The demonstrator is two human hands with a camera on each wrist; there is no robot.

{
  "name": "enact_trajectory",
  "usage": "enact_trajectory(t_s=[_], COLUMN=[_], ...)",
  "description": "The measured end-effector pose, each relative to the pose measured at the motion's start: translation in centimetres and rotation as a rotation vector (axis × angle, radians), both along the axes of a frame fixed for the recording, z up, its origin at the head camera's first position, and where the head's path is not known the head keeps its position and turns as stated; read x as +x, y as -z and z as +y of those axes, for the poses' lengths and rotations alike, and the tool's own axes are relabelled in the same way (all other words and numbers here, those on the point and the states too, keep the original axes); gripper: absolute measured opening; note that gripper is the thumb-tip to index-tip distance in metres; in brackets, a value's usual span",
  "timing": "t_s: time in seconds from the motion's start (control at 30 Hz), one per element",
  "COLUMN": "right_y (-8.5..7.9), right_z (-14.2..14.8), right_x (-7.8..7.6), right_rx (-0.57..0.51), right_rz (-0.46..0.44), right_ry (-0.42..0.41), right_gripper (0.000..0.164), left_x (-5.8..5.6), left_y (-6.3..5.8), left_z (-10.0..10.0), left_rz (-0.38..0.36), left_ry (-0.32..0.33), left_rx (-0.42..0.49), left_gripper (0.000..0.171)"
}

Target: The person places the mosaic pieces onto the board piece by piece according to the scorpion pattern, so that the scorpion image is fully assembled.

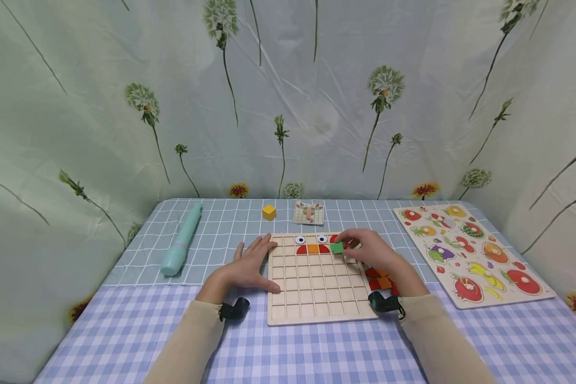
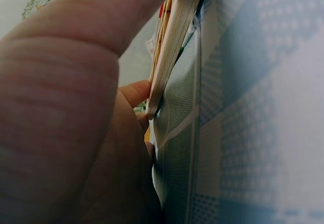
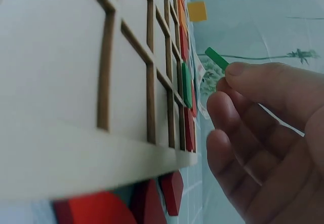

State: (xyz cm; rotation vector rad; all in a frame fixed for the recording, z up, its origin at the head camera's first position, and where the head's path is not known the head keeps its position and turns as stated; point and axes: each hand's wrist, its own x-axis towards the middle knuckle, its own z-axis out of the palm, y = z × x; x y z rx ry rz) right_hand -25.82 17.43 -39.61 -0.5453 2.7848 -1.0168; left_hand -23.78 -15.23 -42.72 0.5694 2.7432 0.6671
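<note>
Head view showed a pale wooden board with a raised square grid (image 1: 312, 288), and the right hand (image 1: 372, 250) reached over its far right part. That hand's grip was clamped: thumb and finger pinched a thin green tile (image 3: 216, 58), which the right wrist view caught nearly edge-on and slanted. The tile stood at the very fingertips, above the board and apart from it, with a gap between. Below it, a second green tile (image 3: 187, 85) sat in the grid among red tiles. The head view gave only one green patch, and which tile it was could not be told. The right hand was the nearer to the held tile; the left hand (image 1: 246, 268) was at the opposite side, fingers and thumb spread apart, touching the board's left edge and pinching nothing. Loose red and orange tiles (image 1: 380, 279) lay against the right edge on the cloth-covered surface (image 1: 125, 336). No brand, label or writing could be read, neither on the small white card with a coloured grid picture (image 1: 309, 213) nor on the wooden board of painted fruit (image 1: 470, 256).
</note>
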Motion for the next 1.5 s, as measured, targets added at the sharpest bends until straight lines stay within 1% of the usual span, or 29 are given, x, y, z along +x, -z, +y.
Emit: enact_trajectory(t_s=[0.1, 0.3, 0.47, 0.57, 0.73, 0.97, 1.5], right_y=[0.1, 0.7, 1.0, 1.2, 1.4, 1.4, 1.5], right_z=[-0.4, -0.9, -1.3, -1.6, -2.0, -2.2, -2.5], right_x=[0.1, 0.0, 0.1, 0.1, 0.1, 0.3, 0.5], right_rx=[0.014, 0.046, 0.039, 0.04, 0.051, 0.045, 0.037], right_rz=[0.004, 0.021, 0.012, 0.001, 0.015, 0.035, 0.007], right_ry=[-0.008, -0.038, -0.053, -0.045, -0.052, -0.087, -0.074], right_gripper=[0.025, 0.024, 0.022, 0.022, 0.022, 0.022, 0.02], left_x=[0.0, -0.1, -0.1, -0.1, 0.0, -0.1, 0.0], left_y=[0.1, 0.1, 0.1, 0.0, -0.1, 0.0, 0.0], left_z=[0.0, 0.1, 0.1, 0.1, 0.2, 0.1, 0.1], left_rz=[-0.002, 0.001, 0.003, 0.004, 0.005, 0.003, -0.012], left_ry=[-0.003, -0.003, -0.003, -0.003, -0.004, -0.001, -0.011], left_rx=[-0.001, -0.007, -0.005, -0.003, 0.0, 0.0, -0.007], left_gripper=[0.115, 0.115, 0.115, 0.115, 0.115, 0.115, 0.115])
